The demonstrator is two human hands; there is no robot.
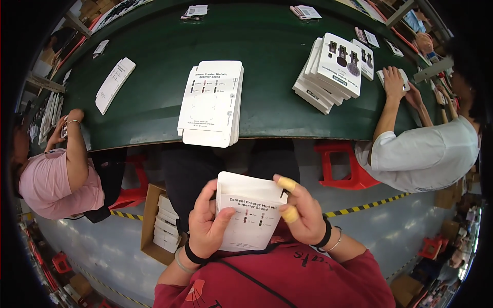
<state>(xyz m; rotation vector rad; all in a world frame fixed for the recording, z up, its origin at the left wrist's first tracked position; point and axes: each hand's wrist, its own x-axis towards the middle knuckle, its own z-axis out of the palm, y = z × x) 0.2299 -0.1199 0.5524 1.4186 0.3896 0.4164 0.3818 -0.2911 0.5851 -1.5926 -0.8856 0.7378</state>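
Note:
A white cardboard packaging box [251, 233] with printed small microphone pictures is held upright in front of my chest, its top end open with a flap raised. My left hand [205, 226] grips the box's left side, thumb on the front face. My right hand [305, 218], with yellow tape around the thumb and index finger, holds the box's upper right edge between those two fingers. Ahead on the table, a stack of flattened white boxes [210, 105] lies near the front edge.
The green table [154, 97] also bears a tilted pile of white boxes [336, 66] and flat cartons [115, 85]. Co-workers sit at left [56, 169] and right [426, 159]. A brown carton [149, 233] holding white boxes stands by my left leg. Red stools [341, 167] flank me.

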